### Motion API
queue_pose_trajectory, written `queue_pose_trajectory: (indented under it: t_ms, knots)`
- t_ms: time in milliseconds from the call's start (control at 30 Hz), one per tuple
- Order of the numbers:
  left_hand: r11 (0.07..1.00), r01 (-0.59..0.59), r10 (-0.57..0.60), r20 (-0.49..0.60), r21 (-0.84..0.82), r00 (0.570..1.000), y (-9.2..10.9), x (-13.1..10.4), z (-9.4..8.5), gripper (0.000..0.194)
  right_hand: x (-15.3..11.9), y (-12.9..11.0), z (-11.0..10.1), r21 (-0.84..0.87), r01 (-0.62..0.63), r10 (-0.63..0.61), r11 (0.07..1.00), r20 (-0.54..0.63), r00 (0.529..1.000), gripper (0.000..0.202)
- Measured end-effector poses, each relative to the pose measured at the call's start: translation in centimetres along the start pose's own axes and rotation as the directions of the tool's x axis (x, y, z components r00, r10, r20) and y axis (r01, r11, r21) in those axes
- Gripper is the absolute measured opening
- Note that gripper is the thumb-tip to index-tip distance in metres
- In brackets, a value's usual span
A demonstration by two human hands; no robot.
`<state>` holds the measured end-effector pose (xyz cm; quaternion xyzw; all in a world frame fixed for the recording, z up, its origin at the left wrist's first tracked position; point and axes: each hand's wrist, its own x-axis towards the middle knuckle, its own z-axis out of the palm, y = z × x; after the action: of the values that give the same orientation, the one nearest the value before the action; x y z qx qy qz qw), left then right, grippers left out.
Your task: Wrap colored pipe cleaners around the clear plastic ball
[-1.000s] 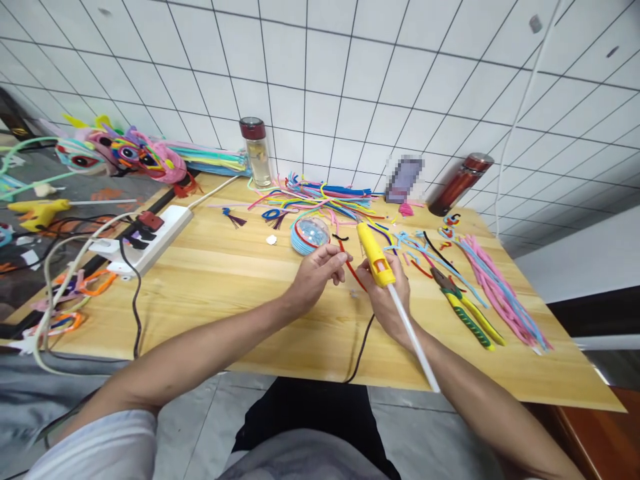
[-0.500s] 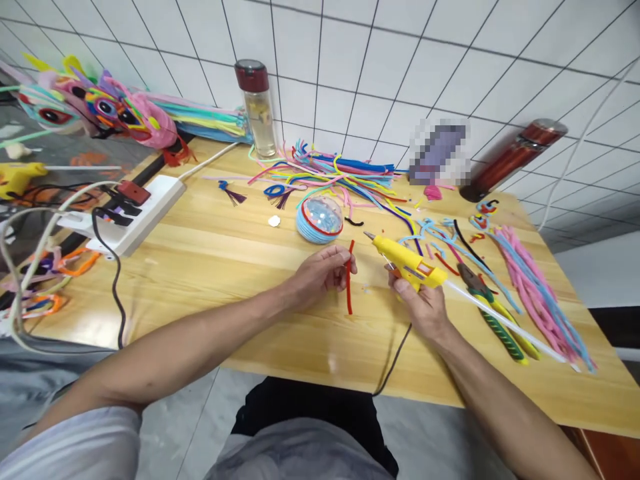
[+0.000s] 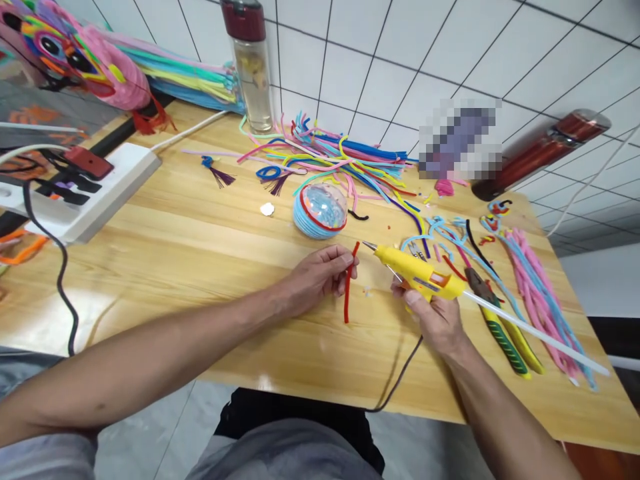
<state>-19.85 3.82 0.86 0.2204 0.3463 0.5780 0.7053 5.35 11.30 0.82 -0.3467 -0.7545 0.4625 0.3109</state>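
Between thumb and fingers, my left hand (image 3: 327, 277) pinches a short red pipe cleaner (image 3: 349, 290) that hangs nearly upright. My right hand (image 3: 435, 313) is wrapped round the handle of a yellow hot glue gun (image 3: 420, 270). Its metal nozzle points left, close to the upper end of the red pipe cleaner; I cannot tell whether they touch. A clear glue stick (image 3: 540, 332) sticks out of the gun's back. Just beyond my left hand sits a round piece (image 3: 320, 212) with a coiled light-blue base, a red ring and a clear dome.
Pliers (image 3: 497, 320) and a pink and blue pipe cleaner bundle (image 3: 545, 300) lie at the right. Loose pipe cleaners (image 3: 345, 160) spread along the back. A glass bottle (image 3: 250, 73), a red thermos (image 3: 540, 157) and a white power strip (image 3: 113, 193) stand around the table.
The view has shifted slightly closer and to the right. The glue gun's nozzle has come nearer to the red pipe cleaner's upper end. Both hands keep their hold.
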Motion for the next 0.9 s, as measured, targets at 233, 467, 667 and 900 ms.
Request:
queue_pose_trajectory:
  t_ms: [233,467,667,900]
  knots:
    - [1.000,-0.022,0.022,-0.019,0.019,1.000,0.1,-0.2,0.0,0.040,0.5,-0.7,-0.2,-0.106,0.099,-0.097,0.989,0.024,0.995,0.031]
    - [0.999,-0.031,0.032,-0.024,0.034,0.999,0.4,-0.3,0.4,0.037,0.9,-1.0,-0.2,-0.119,0.129,-0.128,0.985,0.012,0.992,0.030]
    - [0.998,-0.038,0.039,-0.010,0.043,0.999,0.3,-0.2,0.3,0.037,0.8,-0.9,-0.2,-0.130,0.129,-0.129,0.983,0.003,0.992,0.032]
    - [0.998,-0.032,0.033,-0.023,0.051,0.999,0.2,-0.2,0.2,0.036,1.0,-1.2,-0.1,-0.138,0.127,-0.129,0.982,0.000,0.992,0.035]
